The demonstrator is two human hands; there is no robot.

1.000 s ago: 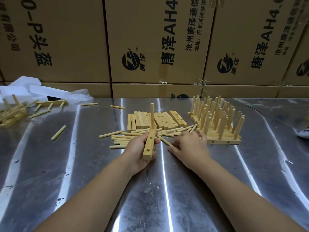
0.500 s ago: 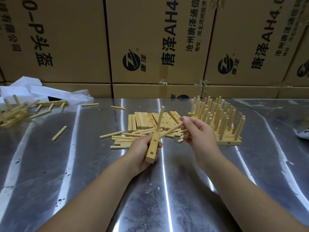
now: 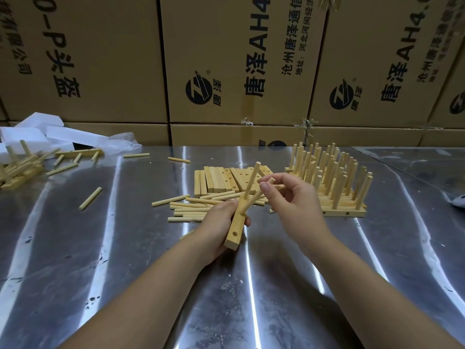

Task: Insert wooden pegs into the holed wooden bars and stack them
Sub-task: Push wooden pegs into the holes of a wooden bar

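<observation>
Several pegged bars lie heaped at the far left of the metal table, just in front of white foam blocks. One stray peg lies alone to their right, well apart from the rest. Near centre, loose pegs lie scattered flat, touching a row of blank bars behind them. Left hand: fingers curled round a bar, held tilted above the table, one empty hole visible near its lower end. An upright peg is seated in this bar. Right hand: thumb and forefinger pinch the top of a second peg, slanted, its lower end meeting the bar just beside the seated one; whether it has entered a hole cannot be told. Right of the hands, a stack of pegged bars stands on the table, pegs pointing up. Cardboard boxes line the back.
</observation>
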